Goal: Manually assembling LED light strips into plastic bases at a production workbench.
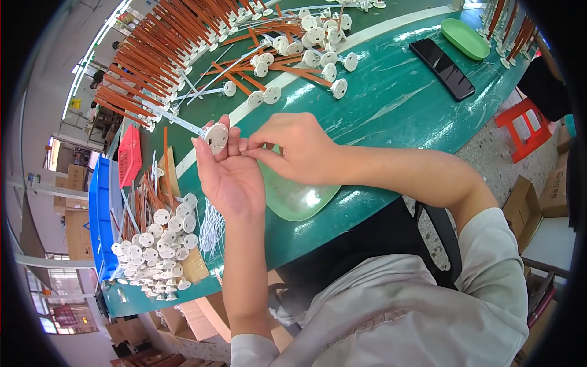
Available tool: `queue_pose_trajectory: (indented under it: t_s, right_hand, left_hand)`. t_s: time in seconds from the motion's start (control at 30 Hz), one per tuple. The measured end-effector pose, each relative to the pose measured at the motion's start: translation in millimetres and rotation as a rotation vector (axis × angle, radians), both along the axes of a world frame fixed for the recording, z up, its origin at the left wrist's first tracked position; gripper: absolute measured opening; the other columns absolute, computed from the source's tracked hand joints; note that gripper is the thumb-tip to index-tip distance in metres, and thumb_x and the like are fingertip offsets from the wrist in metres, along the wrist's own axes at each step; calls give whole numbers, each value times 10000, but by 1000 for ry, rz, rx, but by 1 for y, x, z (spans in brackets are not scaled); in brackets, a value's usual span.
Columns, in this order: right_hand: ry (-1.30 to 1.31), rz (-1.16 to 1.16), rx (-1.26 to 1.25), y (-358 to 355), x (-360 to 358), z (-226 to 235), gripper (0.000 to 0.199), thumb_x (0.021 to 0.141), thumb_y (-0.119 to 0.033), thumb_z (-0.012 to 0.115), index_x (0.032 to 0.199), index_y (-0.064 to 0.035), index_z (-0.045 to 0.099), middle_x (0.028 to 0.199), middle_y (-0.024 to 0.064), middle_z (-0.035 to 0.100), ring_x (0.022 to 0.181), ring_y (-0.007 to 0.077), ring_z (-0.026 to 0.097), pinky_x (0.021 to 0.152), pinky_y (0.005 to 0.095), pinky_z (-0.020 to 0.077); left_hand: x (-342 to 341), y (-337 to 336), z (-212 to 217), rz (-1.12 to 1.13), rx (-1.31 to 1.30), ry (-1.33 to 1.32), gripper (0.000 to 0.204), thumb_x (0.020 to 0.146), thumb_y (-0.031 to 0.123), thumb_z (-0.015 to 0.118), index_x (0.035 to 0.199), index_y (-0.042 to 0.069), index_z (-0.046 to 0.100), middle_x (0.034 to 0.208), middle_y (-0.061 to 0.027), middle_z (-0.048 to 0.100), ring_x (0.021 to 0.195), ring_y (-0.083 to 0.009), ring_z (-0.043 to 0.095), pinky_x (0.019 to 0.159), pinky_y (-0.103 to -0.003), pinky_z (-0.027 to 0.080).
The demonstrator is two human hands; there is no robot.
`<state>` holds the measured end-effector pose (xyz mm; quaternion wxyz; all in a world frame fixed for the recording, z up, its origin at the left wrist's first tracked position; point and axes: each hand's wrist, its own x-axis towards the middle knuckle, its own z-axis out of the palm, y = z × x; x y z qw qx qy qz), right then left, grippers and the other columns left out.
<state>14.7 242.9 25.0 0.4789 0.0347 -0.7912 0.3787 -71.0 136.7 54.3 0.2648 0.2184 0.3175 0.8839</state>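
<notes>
- White disc point(216, 137) on a thin pale rod point(177, 122) is the piece being handled, held up above the green table point(391, 104), right over a light green tray point(296, 196).
- Its long axis runs along the rod, from the disc up and out to the far left, ending near the orange stick pile point(147, 61). The disc's flat face looks roughly back at the camera.
- Left hand point(229, 177) is palm-up with the fingers wrapped round the disc's edge, so it's gripping it.
- Right hand point(293, 147) is pinched together just right of the disc, fingertips touching the left hand's. Can't really tell what it's pinching, too small to see.
- More disc-and-rod pieces point(156, 251) are heaped at the near left, plus a scatter point(306, 49) further back.
- A black phone point(441, 68) and another green tray point(466, 38) sit at the far right.
- Off the table: red stool point(523, 125) on a speckled floor, cardboard boxes point(541, 196), and a blue crate point(101, 214) on the left.
</notes>
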Motion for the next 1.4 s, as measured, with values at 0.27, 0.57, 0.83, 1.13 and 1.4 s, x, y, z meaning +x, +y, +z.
queue_pose_trajectory:
  t_s: [0.27,0.57,0.83,1.13,1.4]
  right_hand:
    - [176,-18,261,4,-10,-5,170,726,-28,739,886,-33,682,823,71,662,733,257,616,610,358,509]
    - [423,-232,360,13,-1,16,208,666,3,732,859,-7,654,720,71,624,565,234,589,499,310,482]
    - [307,-288,501,13,-1,8,220,623,-48,713,825,-9,635,690,47,588,542,184,568,465,283,468]
    - [331,-340,589,13,-8,3,223,619,-50,682,830,6,635,741,50,588,559,168,564,472,273,483]
    - [211,-9,291,24,-7,12,150,685,-46,756,820,-56,694,763,90,692,657,241,671,596,322,533]
  left_hand:
    - [-19,-11,-8,-256,176,-125,393,1015,344,485,1136,-22,557,1128,-147,612,890,-199,546,725,-312,443]
    - [2,-3,-8,-238,119,-124,317,1032,252,438,1218,23,553,1441,-187,439,1385,-324,363,1106,-445,379]
    - [10,1,-13,-227,52,-34,323,1029,232,451,1305,67,476,1451,-172,425,1383,-318,361,1134,-455,343]
    - [17,9,-21,-230,9,-4,343,1027,223,455,1318,40,458,1441,-130,431,1401,-285,332,1161,-422,306]
    - [2,-2,-27,-329,33,104,361,996,220,533,1292,19,489,1339,-132,535,1215,-219,521,1060,-361,389]
